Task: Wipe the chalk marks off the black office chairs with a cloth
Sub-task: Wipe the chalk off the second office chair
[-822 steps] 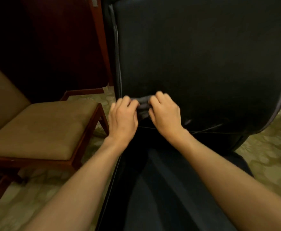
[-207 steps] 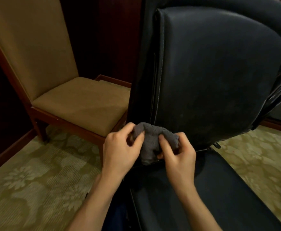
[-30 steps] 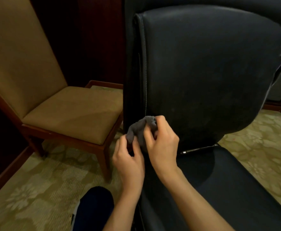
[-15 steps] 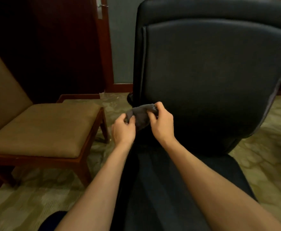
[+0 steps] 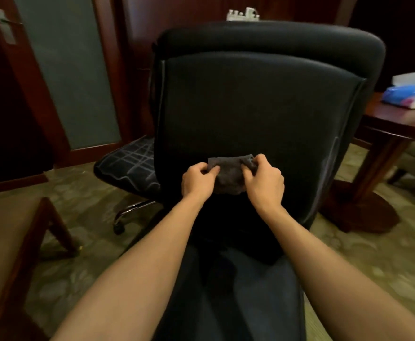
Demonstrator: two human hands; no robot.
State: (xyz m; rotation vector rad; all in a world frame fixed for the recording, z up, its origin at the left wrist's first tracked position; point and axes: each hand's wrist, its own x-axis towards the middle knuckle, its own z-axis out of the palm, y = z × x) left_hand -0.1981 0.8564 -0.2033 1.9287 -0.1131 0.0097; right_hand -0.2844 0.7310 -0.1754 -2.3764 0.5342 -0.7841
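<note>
A black office chair [image 5: 258,99] stands right in front of me, its tall backrest facing me and its seat under my forearms. I see no chalk lines on this backrest. A small grey cloth [image 5: 229,172] hangs spread in front of the lower backrest. My left hand [image 5: 198,180] pinches its left edge and my right hand [image 5: 264,180] pinches its right edge. Behind this chair on the left, the seat of a second black chair [image 5: 130,166] carries a grid of white chalk lines.
A tan upholstered wooden chair [image 5: 7,244] stands at the near left. A dark wooden table [image 5: 398,119] with a blue packet [image 5: 404,94] is at the right. A glass door [image 5: 66,75] and wood panelling close the back. Patterned carpet [image 5: 363,254] covers the floor.
The view has swung up and right, bringing the chalk-marked second chair and the table into sight. My hands have moved from the backrest's left edge to its middle and pulled the cloth flat.
</note>
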